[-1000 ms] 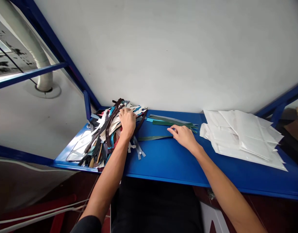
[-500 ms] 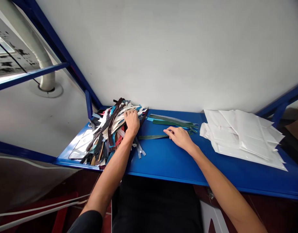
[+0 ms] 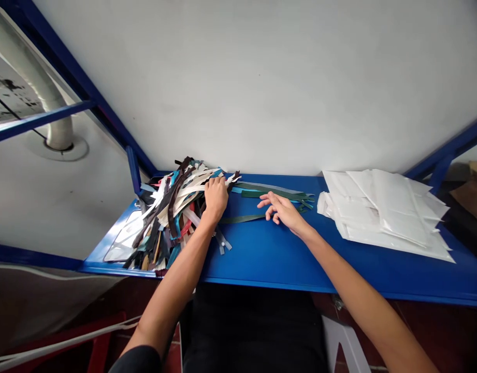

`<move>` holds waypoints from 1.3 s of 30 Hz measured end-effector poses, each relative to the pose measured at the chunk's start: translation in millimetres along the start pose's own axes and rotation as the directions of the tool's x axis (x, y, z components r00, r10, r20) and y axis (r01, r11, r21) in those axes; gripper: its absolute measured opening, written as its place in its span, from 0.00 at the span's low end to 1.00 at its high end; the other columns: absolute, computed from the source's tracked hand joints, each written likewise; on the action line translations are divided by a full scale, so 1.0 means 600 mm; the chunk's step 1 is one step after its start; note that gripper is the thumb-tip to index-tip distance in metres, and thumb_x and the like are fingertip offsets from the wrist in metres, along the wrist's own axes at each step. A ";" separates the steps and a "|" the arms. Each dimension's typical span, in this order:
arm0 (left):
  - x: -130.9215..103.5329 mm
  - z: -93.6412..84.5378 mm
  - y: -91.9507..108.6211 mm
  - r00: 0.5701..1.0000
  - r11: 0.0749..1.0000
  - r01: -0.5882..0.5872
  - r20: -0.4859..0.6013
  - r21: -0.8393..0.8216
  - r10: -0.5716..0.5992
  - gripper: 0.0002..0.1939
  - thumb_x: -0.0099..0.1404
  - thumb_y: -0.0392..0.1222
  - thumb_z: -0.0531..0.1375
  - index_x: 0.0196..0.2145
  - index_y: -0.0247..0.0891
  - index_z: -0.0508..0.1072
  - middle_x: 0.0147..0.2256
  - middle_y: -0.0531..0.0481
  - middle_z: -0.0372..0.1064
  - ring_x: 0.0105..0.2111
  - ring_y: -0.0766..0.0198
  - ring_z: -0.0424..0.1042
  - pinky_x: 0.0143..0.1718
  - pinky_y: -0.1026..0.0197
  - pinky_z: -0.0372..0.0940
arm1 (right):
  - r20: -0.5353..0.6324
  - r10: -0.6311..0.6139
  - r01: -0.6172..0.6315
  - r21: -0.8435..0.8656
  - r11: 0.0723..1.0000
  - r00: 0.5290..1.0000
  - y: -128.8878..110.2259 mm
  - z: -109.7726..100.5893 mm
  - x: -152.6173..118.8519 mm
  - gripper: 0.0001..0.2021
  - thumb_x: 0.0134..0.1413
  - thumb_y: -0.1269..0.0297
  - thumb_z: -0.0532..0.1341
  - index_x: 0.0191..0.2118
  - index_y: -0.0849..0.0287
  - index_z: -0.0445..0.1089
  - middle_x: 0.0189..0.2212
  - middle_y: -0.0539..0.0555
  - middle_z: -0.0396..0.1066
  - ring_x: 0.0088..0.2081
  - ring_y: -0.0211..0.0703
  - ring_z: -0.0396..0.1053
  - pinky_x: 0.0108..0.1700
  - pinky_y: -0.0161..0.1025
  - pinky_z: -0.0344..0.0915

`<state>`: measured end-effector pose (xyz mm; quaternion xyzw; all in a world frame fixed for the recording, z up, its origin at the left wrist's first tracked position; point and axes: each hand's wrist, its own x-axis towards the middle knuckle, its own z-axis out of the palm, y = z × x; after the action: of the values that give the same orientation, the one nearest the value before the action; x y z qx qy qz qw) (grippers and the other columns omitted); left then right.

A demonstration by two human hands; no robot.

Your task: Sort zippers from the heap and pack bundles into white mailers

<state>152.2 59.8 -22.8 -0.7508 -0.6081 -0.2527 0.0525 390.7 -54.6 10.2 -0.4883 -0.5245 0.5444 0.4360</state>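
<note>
Head view: left hand [image 3: 215, 198] fingers curled on zipper pile [image 3: 172, 217].
Right hand [image 3: 284, 211]: fingers spread, empty, over green zipper [image 3: 242, 219], which runs left-right toward the pile.

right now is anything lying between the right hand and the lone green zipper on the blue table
Nothing visible does. The right hand hovers with spread fingers right at the end of the lone green zipper, with only bare blue table beneath. The left hand rests apart, on the zipper pile.
</note>
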 end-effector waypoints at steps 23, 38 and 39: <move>-0.007 -0.043 0.051 0.950 0.944 -0.260 -0.228 -0.205 0.212 0.15 0.81 0.39 0.50 0.48 0.41 0.78 0.52 0.41 0.80 0.53 0.50 0.75 0.57 0.48 0.63 | 0.048 -0.025 0.022 0.066 0.998 0.999 -0.020 0.014 -0.012 0.30 0.69 0.34 0.58 0.55 0.57 0.74 0.44 0.61 0.80 0.25 0.38 0.70 0.17 0.33 0.58; -0.060 -0.046 0.135 0.712 0.606 -0.687 -0.202 -0.401 0.673 0.14 0.83 0.44 0.52 0.47 0.40 0.77 0.48 0.43 0.79 0.46 0.56 0.75 0.46 0.53 0.65 | -0.131 -0.027 0.046 0.147 0.988 0.991 -0.037 -0.027 -0.006 0.35 0.56 0.24 0.62 0.38 0.57 0.71 0.27 0.47 0.62 0.20 0.31 0.51 0.20 0.33 0.39; -0.060 -0.043 0.134 0.723 0.609 -0.672 -0.197 -0.421 0.662 0.15 0.83 0.45 0.51 0.48 0.40 0.77 0.47 0.42 0.79 0.45 0.56 0.74 0.45 0.53 0.65 | -0.114 -0.062 0.072 0.088 0.994 0.992 -0.035 -0.026 -0.007 0.33 0.56 0.25 0.64 0.39 0.57 0.72 0.28 0.47 0.63 0.21 0.32 0.53 0.21 0.33 0.42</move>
<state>214.7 -2.5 2.2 -0.9093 -0.2051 -0.3606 -0.0317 405.8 -55.0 32.1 -0.4794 -0.4899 0.5251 0.5044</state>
